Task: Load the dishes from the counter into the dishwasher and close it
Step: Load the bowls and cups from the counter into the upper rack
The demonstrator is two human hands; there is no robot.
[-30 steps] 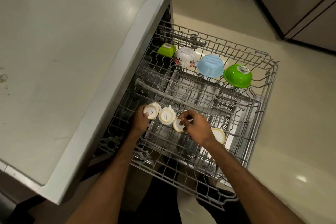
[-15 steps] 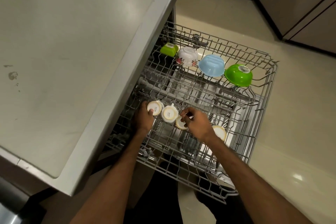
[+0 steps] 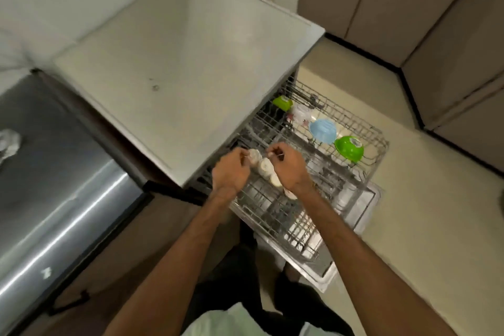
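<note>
Over the pulled-out dishwasher rack (image 3: 272, 215) at frame centre, the left hand (image 3: 230, 172) and right hand (image 3: 290, 169) are held with fingers curled beside the racked white cups (image 3: 263, 166), any pinch being lost to blur, while a blue bowl (image 3: 323, 129) and a green bowl (image 3: 349, 147) are seen farther up and right.

Grey wire rack (image 3: 275, 226), seen over my black trousers (image 3: 245, 267). It holds a lime cup (image 3: 282, 103), a white bowl (image 3: 300, 114) with a blurred reddish print, a pale blue bowl (image 3: 322, 130), a bright green bowl (image 3: 349, 148) with a white label, and cream cups (image 3: 263, 165). The tabletop (image 3: 185, 63) is off-white with a dark speck. The floor (image 3: 422, 213) is cream and the cabinets (image 3: 409, 8) are taupe, skirted in black.
</note>
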